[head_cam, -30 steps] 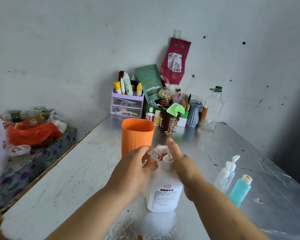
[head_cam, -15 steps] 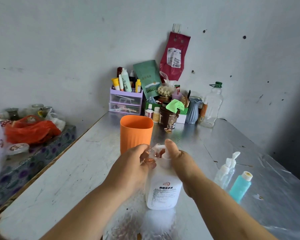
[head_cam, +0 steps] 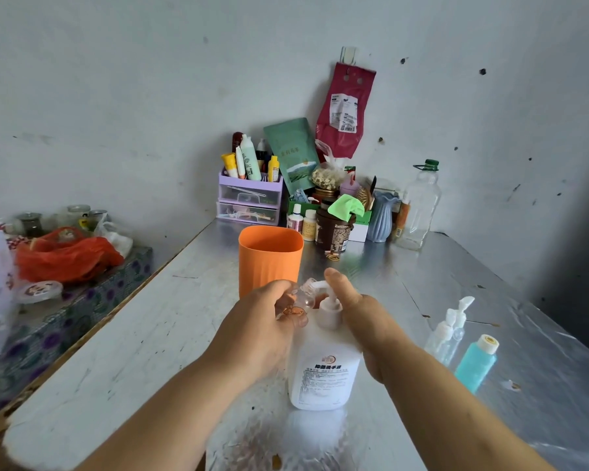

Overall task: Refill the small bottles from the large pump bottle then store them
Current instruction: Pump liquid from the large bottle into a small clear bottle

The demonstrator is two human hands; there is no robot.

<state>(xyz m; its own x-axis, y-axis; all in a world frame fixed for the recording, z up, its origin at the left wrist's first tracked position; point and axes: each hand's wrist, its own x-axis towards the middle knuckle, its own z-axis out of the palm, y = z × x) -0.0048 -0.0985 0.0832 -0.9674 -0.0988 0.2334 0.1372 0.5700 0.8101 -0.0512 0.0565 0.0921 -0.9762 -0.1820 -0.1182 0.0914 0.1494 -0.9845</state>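
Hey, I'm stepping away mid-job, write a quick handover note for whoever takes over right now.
Left hand grips the small clear bottle, tilted with its mouth at the nozzle of the large pump bottle.
Right hand holds the pump bottle's side, thumb by the pump head.
On the table, to the right: a clear bottle with white cap and a capped teal bottle. An orange cup stands behind the hands.
Done: filling is set up; the held bottle's level can't be read.
Left: finish it, likely refill the others, store all.
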